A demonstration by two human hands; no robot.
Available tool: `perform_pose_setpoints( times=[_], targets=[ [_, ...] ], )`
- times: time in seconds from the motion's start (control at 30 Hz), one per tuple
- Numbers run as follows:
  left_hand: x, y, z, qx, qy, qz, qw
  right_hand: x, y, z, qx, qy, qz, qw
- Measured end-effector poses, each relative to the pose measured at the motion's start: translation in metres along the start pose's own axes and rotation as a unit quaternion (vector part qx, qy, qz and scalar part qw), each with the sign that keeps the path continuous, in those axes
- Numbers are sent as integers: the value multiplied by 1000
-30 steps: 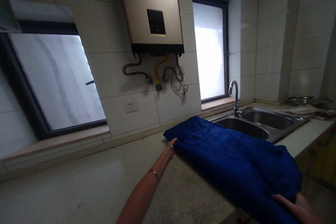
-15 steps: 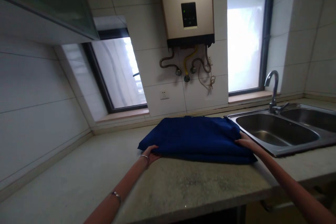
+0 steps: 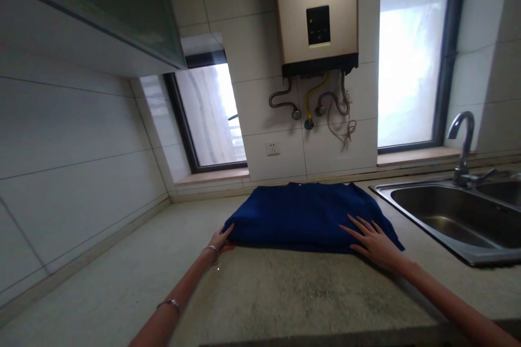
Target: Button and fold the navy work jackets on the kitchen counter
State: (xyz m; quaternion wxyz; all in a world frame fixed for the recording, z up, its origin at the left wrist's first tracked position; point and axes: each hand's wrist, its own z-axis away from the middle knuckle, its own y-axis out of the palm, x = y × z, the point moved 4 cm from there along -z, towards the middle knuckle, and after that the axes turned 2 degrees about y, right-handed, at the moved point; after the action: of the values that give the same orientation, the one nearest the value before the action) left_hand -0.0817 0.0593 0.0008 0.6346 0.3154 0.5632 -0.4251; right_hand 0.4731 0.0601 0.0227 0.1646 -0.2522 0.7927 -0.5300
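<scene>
A folded dark blue shirt point(image 3: 293, 217) lies on the countertop, with a small pale mark at its far edge that looks like a neck label. At its front left corner, my left hand point(image 3: 222, 238) pinches the cloth, thumb on top and the other fingers partly hidden beneath. My right hand point(image 3: 374, 244) rests flat on the front right part of the shirt, fingers spread. Two bracelets circle my left forearm and wrist.
A steel double sink point(image 3: 439, 217) with a chrome faucet point(image 3: 464, 141) is set into the countertop point(image 3: 285, 293) on the right. On the tiled wall hangs a water heater point(image 3: 317, 16) with pipes below. A cabinet point(image 3: 93, 16) overhangs the left side.
My right hand has let go of the shirt's right edge and now lies flat on top. The cloth looks smoother and flatter. My left hand still grips the left corner. The view has turned left.
</scene>
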Motion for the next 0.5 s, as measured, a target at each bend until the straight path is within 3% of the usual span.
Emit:
perform_pose_setpoints(
  times=[0.17,0.3,0.43,0.5],
  targets=[
    [9,-4,-14,-11,19,-3,1000,-9,9,-3,-9,7,-1,1000],
    [10,-11,-14,16,-34,30,999,-25,-2,-22,35,35,-82,995],
    [6,-17,-10,38,-61,77,994,-59,-20,-58,129,94,-277,948],
    [5,-18,-10,18,-60,102,993,-86,-26,-83,102,155,-309,933]
  ],
)
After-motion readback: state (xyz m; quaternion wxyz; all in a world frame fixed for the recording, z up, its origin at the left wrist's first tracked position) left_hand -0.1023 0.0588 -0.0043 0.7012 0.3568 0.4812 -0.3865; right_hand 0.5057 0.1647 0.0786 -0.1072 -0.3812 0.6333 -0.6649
